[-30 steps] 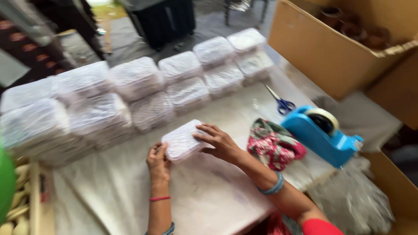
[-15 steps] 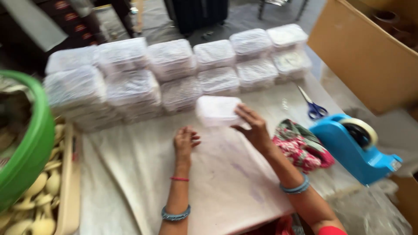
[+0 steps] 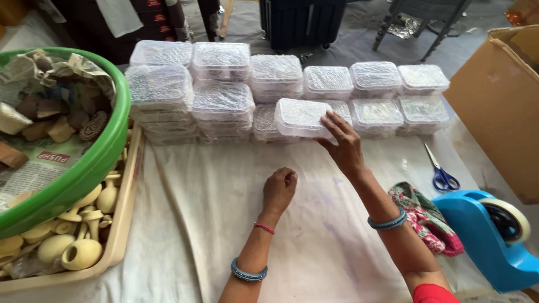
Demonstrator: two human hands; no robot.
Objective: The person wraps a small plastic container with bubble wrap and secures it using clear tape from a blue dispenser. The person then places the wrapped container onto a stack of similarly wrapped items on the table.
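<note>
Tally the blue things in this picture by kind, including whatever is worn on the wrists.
Blue-handled scissors: 1
Blue tape dispenser: 1
Blue bangles, one on the left wrist and one on the right wrist: 2
Total: 4

I saw the bubble-wrapped clear box [image 3: 303, 116] as a shallow rectangular plastic container with rounded corners, sealed in bubble wrap. It lay flat and level, lid up, at the front edge of the stacked boxes [image 3: 224, 90], touching them, with fingertips of the right hand [image 3: 343, 145] resting on its near right corner.
</note>
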